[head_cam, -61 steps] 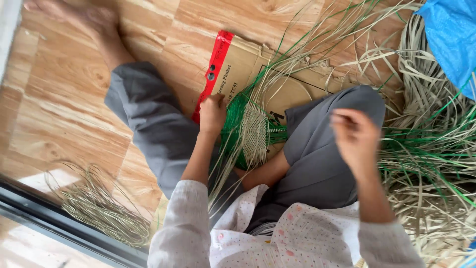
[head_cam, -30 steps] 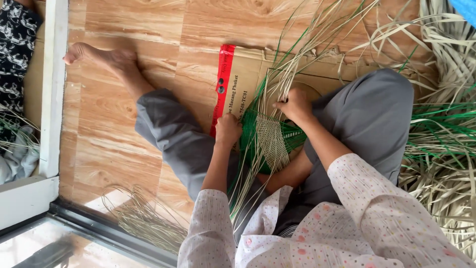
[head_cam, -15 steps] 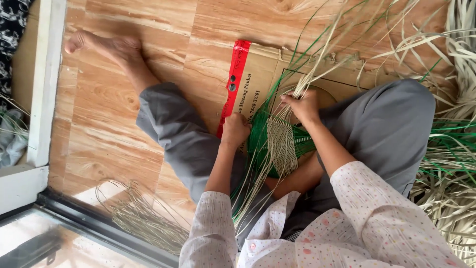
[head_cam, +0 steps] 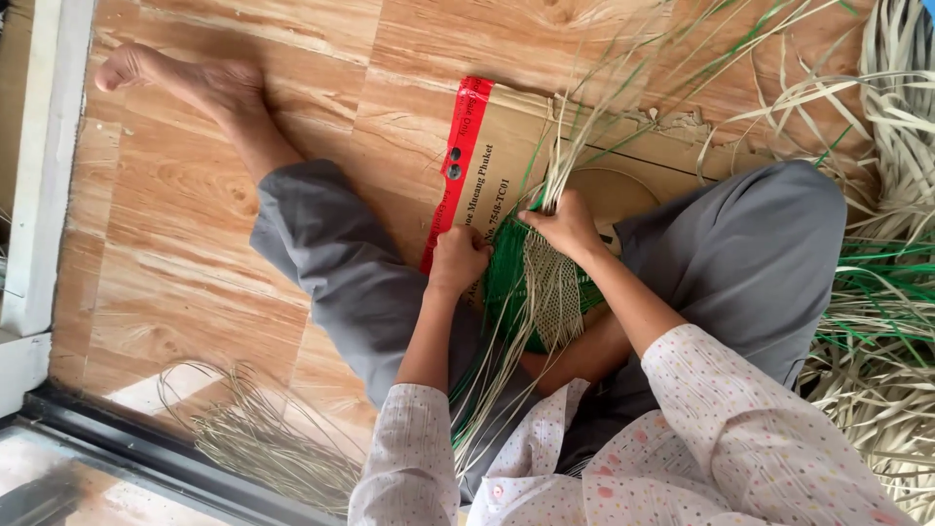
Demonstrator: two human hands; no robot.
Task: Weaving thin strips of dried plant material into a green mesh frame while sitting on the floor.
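Right hand [head_cam: 565, 226] now gripping woven piece [head_cam: 545, 287].

Green-and-straw woven piece [head_cam: 545, 287] lies on the lap, half-finished; loose straw strands [head_cam: 584, 127] fan out beyond it

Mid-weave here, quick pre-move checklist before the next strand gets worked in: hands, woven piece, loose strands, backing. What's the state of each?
1. Left hand gripping the near edge of the woven piece: ok.
2. Right hand closed on the upright strands at the weave's top: ok.
3. Woven piece resting flat on the cardboard sheet: cannot tell, the hands cover it.
4. Loose ends trailing towards the lap, untangled: cannot tell.
5. Spare strands beside the right knee: ok.
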